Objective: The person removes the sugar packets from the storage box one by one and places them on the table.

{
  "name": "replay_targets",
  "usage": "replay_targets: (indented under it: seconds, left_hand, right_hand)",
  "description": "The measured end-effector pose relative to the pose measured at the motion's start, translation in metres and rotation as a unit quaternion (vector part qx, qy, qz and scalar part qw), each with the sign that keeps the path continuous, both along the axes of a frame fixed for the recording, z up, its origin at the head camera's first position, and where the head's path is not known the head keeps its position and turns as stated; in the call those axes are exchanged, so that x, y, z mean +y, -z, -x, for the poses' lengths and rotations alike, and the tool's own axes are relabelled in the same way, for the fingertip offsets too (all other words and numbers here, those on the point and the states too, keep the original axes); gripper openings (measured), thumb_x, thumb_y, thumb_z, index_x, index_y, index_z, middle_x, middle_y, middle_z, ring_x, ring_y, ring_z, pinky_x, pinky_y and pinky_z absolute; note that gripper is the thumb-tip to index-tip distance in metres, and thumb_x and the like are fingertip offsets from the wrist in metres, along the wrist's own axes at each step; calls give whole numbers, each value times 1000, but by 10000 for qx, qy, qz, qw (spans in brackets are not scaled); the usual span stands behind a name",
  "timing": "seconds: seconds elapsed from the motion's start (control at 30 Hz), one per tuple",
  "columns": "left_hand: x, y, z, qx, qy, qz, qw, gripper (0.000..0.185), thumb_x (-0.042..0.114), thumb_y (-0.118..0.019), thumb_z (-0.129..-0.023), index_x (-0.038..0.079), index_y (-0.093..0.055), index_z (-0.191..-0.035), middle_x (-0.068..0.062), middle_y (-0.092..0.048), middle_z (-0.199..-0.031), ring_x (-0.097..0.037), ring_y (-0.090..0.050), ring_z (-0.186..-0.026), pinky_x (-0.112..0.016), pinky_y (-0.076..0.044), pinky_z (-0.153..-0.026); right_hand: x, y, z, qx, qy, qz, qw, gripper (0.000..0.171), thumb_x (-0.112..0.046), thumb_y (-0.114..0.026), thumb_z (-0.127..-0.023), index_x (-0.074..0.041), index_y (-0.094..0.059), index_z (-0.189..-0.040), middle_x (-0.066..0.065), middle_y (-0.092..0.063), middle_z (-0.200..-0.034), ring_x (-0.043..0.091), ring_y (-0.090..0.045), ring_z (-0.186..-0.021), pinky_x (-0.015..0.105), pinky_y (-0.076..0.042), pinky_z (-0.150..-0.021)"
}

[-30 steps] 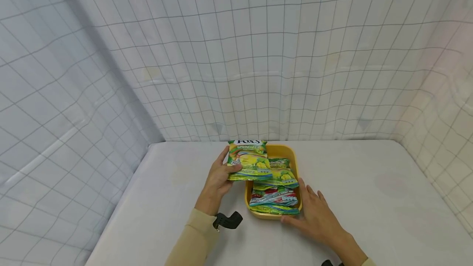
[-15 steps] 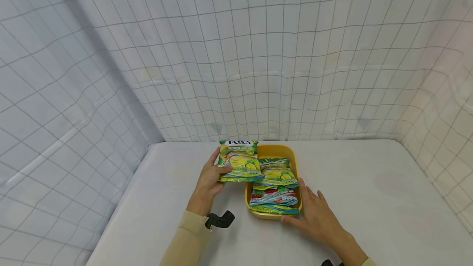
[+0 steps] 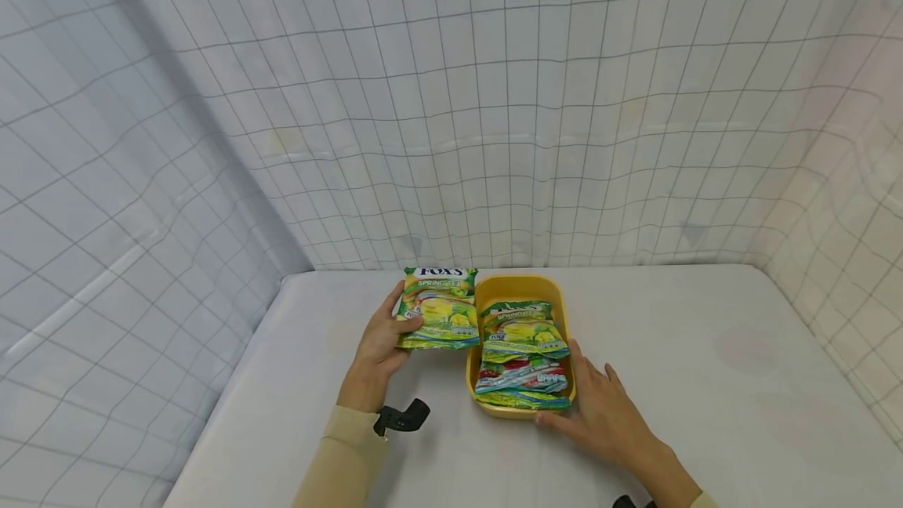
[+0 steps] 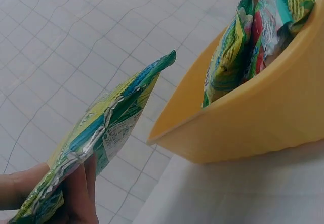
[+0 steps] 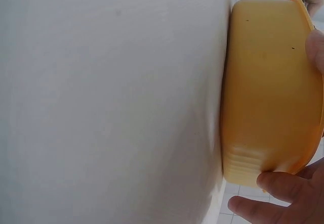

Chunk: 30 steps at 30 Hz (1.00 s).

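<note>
My left hand (image 3: 378, 343) pinches a green and yellow candy packet (image 3: 439, 318) by its left edge and holds it in the air just left of the yellow tray (image 3: 520, 286). The left wrist view shows that candy packet (image 4: 93, 135) edge-on beside the tray's wall (image 4: 258, 128). Several similar packets (image 3: 524, 355) lie stacked in the tray. My right hand (image 3: 603, 414) rests flat on the table with straight fingers against the tray's near right corner; its fingertips (image 5: 281, 183) touch the tray's outer wall (image 5: 268, 87).
The tray stands near the middle of a white table (image 3: 705, 382), with white grid-patterned walls (image 3: 494, 116) at the back and on both sides. Bare tabletop stretches to the left and right of the tray.
My left hand has carried the packet leftward, from over the tray's far left corner to beside the tray. The right hand has stayed put.
</note>
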<state>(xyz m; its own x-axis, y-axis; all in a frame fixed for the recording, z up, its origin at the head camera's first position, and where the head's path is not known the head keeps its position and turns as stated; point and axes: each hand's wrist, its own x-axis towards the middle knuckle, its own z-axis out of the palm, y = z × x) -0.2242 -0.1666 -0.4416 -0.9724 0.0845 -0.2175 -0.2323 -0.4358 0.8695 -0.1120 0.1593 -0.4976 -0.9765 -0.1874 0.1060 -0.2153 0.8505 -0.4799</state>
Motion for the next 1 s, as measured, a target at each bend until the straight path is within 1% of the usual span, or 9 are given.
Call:
replay_targets:
  seconds: [0.23,0.4,0.5,0.7,0.8,1.0]
  left_hand:
    - [-11,5,3,99,159,83,9998,90,-23,-46,-95,23,-15,-165,-24,-35,-156,-24,-65,-110,-34,-58,-86]
    - [-21,12,7,64,257,37,9996,89,-22,-44,-96,25,-15,-165,-23,-33,-157,-22,-66,-109,-33,-57,-86]
    - [-25,17,9,46,274,88,9996,88,-22,-44,-96,24,-15,-165,-23,-33,-157,-20,-66,-107,-32,-58,-86]
    - [-25,26,13,-34,218,408,9989,87,-22,-45,-95,24,-19,-165,-27,-37,-155,-21,-67,-105,-33,-58,-83]
    - [-24,30,14,-80,192,452,9988,87,-22,-46,-95,24,-21,-165,-25,-37,-155,-23,-66,-108,-33,-58,-84]
    - [-23,39,15,-127,246,584,9979,87,-23,-45,-94,21,-19,-165,-27,-36,-155,-25,-63,-111,-34,-57,-84]
  right_hand:
    - [1,1,0,-21,4,112,9999,130,-80,-68,-75,1,-14,-161,25,-51,-147,40,-46,-138,66,-23,-115]
    - [1,0,0,-36,-10,136,9999,130,-80,-68,-76,1,-13,-161,26,-50,-147,40,-46,-138,66,-23,-115]
    - [1,0,0,-74,-32,135,9999,130,-80,-68,-76,2,-13,-161,26,-50,-147,40,-46,-138,66,-23,-114]
    - [1,0,0,-147,-30,135,9998,129,-75,-72,-77,1,-12,-161,25,-50,-148,39,-45,-139,66,-23,-114]
    - [1,0,1,-126,-30,141,9998,128,-74,-73,-77,1,-12,-161,24,-50,-148,39,-45,-139,66,-23,-114]
    - [0,-1,0,-184,-17,183,9997,126,-68,-77,-78,1,-12,-161,24,-49,-149,39,-45,-139,66,-23,-114]
